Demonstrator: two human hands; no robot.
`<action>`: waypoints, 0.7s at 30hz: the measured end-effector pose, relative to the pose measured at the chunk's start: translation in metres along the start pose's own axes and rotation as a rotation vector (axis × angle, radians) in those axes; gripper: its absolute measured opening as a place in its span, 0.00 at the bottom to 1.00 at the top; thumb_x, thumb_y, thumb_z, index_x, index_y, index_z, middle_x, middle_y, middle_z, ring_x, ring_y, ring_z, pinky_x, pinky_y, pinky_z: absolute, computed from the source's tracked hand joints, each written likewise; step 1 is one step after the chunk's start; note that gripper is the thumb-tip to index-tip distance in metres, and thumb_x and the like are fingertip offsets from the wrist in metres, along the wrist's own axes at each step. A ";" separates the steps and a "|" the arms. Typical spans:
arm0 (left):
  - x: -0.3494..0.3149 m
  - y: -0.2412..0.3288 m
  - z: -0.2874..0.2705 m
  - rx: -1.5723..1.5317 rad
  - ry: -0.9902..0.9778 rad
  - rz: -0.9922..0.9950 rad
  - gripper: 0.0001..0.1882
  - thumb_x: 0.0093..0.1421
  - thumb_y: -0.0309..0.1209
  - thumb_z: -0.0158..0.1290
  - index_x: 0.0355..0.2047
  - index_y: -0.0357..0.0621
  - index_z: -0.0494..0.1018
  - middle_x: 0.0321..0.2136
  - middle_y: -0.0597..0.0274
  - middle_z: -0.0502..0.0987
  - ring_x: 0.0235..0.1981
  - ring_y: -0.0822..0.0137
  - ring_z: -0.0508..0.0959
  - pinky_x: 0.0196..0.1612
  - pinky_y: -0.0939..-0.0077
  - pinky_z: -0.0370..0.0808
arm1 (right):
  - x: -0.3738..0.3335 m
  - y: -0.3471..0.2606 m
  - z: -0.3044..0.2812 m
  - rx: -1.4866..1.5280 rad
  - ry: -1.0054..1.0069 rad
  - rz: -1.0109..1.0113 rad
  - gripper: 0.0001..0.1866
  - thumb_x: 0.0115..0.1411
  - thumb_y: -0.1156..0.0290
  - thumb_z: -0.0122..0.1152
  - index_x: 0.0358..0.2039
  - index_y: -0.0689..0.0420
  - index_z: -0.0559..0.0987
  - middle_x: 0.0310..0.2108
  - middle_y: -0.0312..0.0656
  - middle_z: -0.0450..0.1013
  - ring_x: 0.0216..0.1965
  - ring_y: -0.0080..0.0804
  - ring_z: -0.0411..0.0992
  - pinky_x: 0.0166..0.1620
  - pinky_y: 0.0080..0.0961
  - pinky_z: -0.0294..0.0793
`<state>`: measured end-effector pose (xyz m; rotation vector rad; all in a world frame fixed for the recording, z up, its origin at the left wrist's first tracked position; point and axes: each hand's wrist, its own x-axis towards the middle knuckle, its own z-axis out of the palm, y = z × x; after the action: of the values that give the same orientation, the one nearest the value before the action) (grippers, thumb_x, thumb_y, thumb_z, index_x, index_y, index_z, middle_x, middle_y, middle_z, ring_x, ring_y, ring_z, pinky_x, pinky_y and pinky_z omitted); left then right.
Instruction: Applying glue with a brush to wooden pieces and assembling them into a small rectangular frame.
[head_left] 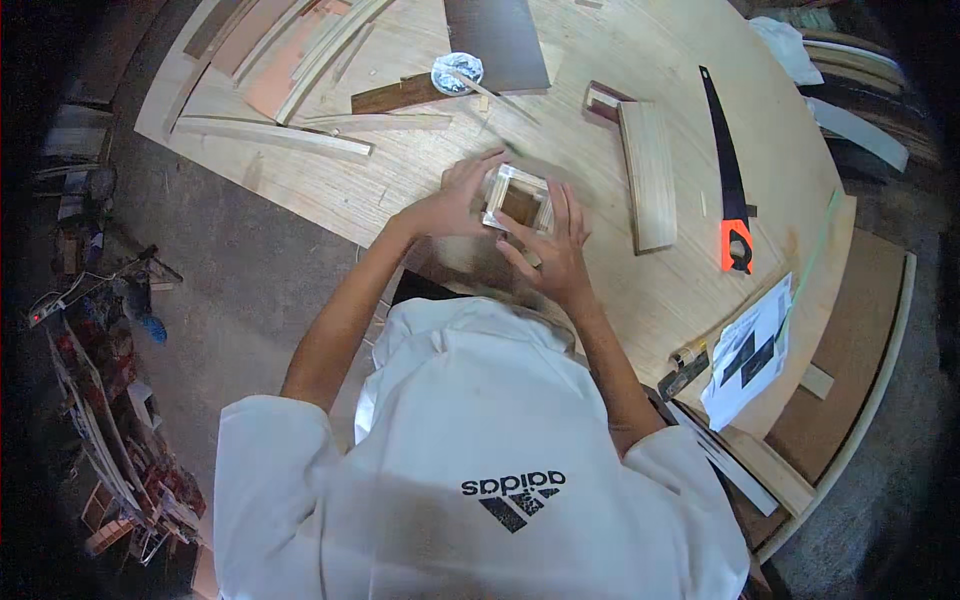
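Between my two hands is a small square wooden box frame [494, 208], its pale rim facing up and a brownish inside showing. My left hand [458, 197] grips its left side, fingers reaching toward the far corner. Against its right side presses my right hand [556, 252], with fingers along the edge and the thumb near the front corner. Past the frame stands a round tub of white paste [450, 66] with a thin stick [505, 102] lying over it. The tub rests by a dark brown wood strip [395, 95].
To the right, a pale board [650, 185] lies beside a small reddish wooden piece [600, 100]. Farther right is a handsaw [735, 195] with an orange handle. Printed sheets [755, 345] hang by the table's right edge. Curved wood strips [280, 133] fill the far left; a dark panel [497, 40] lies behind.
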<state>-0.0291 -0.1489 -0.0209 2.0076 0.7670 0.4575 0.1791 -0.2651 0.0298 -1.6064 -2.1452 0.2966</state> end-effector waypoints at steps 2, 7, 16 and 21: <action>0.000 -0.002 0.001 0.000 -0.001 -0.011 0.58 0.45 0.47 0.70 0.72 0.55 0.50 0.72 0.52 0.50 0.72 0.45 0.50 0.72 0.51 0.49 | 0.002 0.000 0.000 -0.007 -0.020 -0.006 0.19 0.60 0.50 0.65 0.53 0.28 0.82 0.73 0.51 0.46 0.72 0.55 0.43 0.68 0.55 0.44; -0.001 -0.002 0.000 0.001 -0.012 -0.008 0.58 0.45 0.46 0.71 0.72 0.56 0.49 0.72 0.52 0.49 0.72 0.45 0.49 0.71 0.50 0.50 | 0.002 0.002 0.001 -0.010 -0.041 -0.017 0.19 0.60 0.52 0.66 0.52 0.28 0.83 0.73 0.51 0.46 0.72 0.55 0.44 0.68 0.54 0.44; -0.003 -0.007 0.002 0.004 0.005 0.007 0.58 0.45 0.46 0.71 0.71 0.56 0.50 0.72 0.51 0.49 0.72 0.45 0.48 0.72 0.50 0.49 | 0.001 -0.002 0.008 0.107 0.028 0.069 0.19 0.57 0.55 0.69 0.51 0.34 0.83 0.72 0.51 0.49 0.71 0.56 0.47 0.68 0.55 0.46; 0.000 -0.009 0.004 0.037 -0.010 -0.004 0.59 0.44 0.47 0.70 0.72 0.52 0.48 0.71 0.48 0.51 0.72 0.46 0.50 0.71 0.49 0.47 | -0.002 -0.004 0.005 0.155 0.025 0.048 0.21 0.58 0.53 0.68 0.54 0.34 0.81 0.72 0.52 0.49 0.71 0.56 0.47 0.67 0.55 0.46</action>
<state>-0.0301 -0.1477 -0.0306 2.0403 0.7786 0.4338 0.1733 -0.2682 0.0266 -1.5660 -2.0142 0.4443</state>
